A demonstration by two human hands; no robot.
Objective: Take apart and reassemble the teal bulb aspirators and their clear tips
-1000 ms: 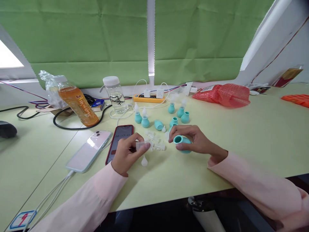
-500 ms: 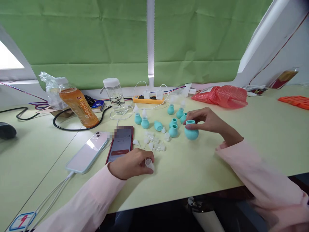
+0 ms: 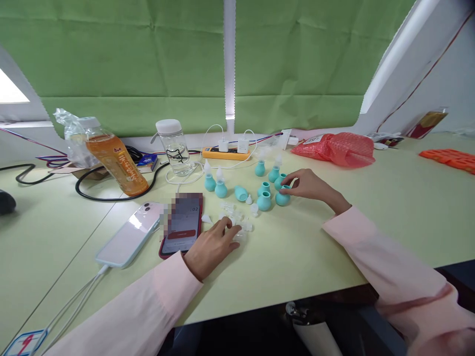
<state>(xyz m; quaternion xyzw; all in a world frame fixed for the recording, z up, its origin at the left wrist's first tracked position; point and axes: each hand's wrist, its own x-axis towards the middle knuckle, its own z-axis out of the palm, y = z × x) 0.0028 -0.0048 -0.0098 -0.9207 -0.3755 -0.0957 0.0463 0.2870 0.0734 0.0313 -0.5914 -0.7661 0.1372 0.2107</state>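
My right hand [image 3: 309, 187] pinches the rim of a teal rubber bulb [image 3: 282, 199], which stands on the table at the right end of the bulb group. Nearest to it are another teal bulb [image 3: 264, 201] and several more behind, their necks facing up. My left hand [image 3: 215, 247] hovers low over a small pile of clear plastic pieces [image 3: 234, 212]. Its thumb and forefinger are apart, close to a clear piece [image 3: 242, 235]. One bulb [image 3: 241, 193] lies on its side. Two bulbs at the left carry clear pointed tips [image 3: 219, 174].
A phone with a lit screen [image 3: 183, 222] lies by my left wrist, beside a charging phone [image 3: 128, 237]. Behind stand an orange drink bottle [image 3: 118, 165], a clear water bottle [image 3: 177, 151] and a yellow power strip [image 3: 224, 154]. Red bubble wrap [image 3: 339, 148] lies at the back right.
My right hand has moved left and set the bulb down beside the others. My left hand has brought the clear piece forward to the pile, and its fingers have parted.
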